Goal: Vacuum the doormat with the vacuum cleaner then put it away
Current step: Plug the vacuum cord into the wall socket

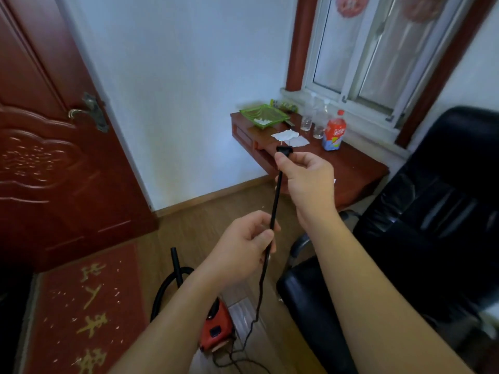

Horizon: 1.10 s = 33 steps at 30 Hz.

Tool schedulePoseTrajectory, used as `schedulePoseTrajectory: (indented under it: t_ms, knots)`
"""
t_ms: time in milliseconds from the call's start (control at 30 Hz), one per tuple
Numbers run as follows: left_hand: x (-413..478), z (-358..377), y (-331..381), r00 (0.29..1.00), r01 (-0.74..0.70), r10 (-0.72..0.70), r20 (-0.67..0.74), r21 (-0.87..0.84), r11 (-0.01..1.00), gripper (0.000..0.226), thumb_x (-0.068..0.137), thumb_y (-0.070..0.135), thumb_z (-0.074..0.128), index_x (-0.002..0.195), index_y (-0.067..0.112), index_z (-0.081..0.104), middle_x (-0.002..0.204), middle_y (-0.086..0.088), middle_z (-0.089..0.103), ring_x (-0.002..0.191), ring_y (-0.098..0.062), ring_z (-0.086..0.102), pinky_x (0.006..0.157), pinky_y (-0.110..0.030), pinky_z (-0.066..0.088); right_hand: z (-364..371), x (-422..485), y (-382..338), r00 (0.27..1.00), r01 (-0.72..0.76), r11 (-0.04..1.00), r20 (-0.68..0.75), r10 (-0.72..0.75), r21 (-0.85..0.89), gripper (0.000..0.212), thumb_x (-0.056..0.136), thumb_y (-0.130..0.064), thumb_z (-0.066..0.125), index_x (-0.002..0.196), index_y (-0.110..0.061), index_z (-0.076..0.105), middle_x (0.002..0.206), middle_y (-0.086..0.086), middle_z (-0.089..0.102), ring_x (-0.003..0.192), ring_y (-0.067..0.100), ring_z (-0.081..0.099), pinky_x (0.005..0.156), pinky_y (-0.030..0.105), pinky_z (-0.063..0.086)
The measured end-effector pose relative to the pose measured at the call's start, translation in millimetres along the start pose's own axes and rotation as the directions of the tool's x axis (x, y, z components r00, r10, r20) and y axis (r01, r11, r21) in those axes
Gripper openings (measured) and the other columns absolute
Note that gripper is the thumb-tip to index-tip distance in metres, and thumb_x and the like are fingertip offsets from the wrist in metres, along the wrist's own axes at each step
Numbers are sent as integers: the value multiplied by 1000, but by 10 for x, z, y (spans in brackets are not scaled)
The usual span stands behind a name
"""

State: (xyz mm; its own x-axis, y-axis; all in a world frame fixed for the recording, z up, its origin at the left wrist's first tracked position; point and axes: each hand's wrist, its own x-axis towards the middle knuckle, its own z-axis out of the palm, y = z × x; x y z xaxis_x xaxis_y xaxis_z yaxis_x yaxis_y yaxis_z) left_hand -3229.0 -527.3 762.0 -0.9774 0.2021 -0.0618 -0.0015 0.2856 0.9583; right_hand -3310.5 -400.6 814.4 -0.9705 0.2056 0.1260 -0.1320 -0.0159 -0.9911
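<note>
hands: our right hand (305, 182) pinches the plug (284, 150), our left hand (243, 248) grips the cord (276, 201) below it | cord: taut between them, long axis rising from the vacuum cleaner (216, 329) | nearer the vacuum cleaner: left hand | doormat (81, 306): just left of the vacuum cleaner, speckled white; we judge plugging in comes next

We see only part of the vacuum cleaner (217, 329): our left forearm (172, 319) hides the rest of its red body. The doormat (81, 306) and the cord (276, 201) both run off the bottom edge. On the plug (284, 150) the prongs are too blurred to make out, and the label on the bottle (334, 133) is unreadable.
</note>
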Motion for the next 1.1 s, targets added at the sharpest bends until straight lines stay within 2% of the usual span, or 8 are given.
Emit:
schedulePoseTrajectory:
  t_ms: [200, 300, 333, 467, 667, 800, 1000, 1100]
  knots:
    - [-247, -33, 124, 982, -99, 95, 164, 19, 995, 19, 104, 15, 49, 105, 28, 63, 84, 0, 68, 74, -10, 65, 68, -21, 56, -152, -409, -188, 983, 26, 999, -179, -34, -45, 12, 86, -25, 78, 84, -15, 72, 72, -1, 70, 68, 18, 65, 78, 56, 59]
    - [-338, 42, 154, 966, -93, 92, 243, -8, 996, 18, 104, 15, 50, 107, 27, 63, 83, 1, 69, 74, -10, 66, 67, -19, 56, -320, -646, -269, 956, 22, 994, -287, -53, -109, 10, 88, -27, 77, 85, -19, 72, 78, -1, 75, 72, 15, 71, 76, 44, 61]
    - [-365, 84, 155, 958, -97, 97, 270, -12, 995, 18, 104, 16, 51, 106, 27, 64, 83, 1, 69, 74, -11, 66, 68, -22, 57, -385, -733, -298, 948, 13, 992, -313, -53, -128, 10, 89, -28, 76, 87, -20, 72, 81, 0, 76, 77, 16, 73, 77, 41, 62]
    - [-504, 351, 194, 913, -135, 141, 382, -42, 990, 17, 105, 13, 50, 104, 22, 64, 77, 2, 68, 72, -15, 63, 72, -37, 56, -710, -1096, -420, 917, -29, 988, -397, -33, -150, 14, 87, -29, 75, 89, -16, 73, 83, 7, 76, 79, 29, 74, 78, 54, 60]
    - [-795, 876, 363, 838, -175, 187, 513, -72, 982, 18, 105, 11, 49, 103, 19, 65, 75, 0, 67, 68, -15, 62, 62, -30, 52, -1322, -1661, -610, 856, -55, 990, -517, -18, -127, 6, 93, -15, 68, 93, -9, 72, 75, 2, 73, 67, 16, 71, 76, 42, 63]
    - [-1045, 1270, 520, 783, -207, 210, 585, -72, 976, 19, 105, 12, 49, 101, 22, 66, 73, 5, 67, 67, -10, 63, 61, -24, 53, -1760, -2000, -656, 797, -76, 985, -603, -32, -153, 7, 93, -19, 69, 94, -15, 74, 79, 3, 74, 78, 22, 74, 78, 44, 63]
    - [-1493, 1997, 767, 698, -245, 218, 683, -58, 968, 19, 105, 14, 49, 101, 23, 66, 72, 7, 68, 67, -6, 63, 60, -19, 53, -2525, -2613, -770, 724, -74, 988, -689, -41, -137, 8, 94, -17, 68, 95, -11, 74, 74, 4, 73, 67, 14, 68, 79, 44, 63]
    - [-1775, 2420, 864, 658, -252, 207, 723, -47, 967, 20, 105, 14, 49, 99, 23, 66, 73, 7, 68, 70, -7, 63, 61, -21, 53, -2939, -2942, -798, 688, -84, 987, -724, -42, -138, 5, 93, -16, 68, 95, -15, 73, 65, -7, 68, 65, 11, 65, 77, 43, 62]
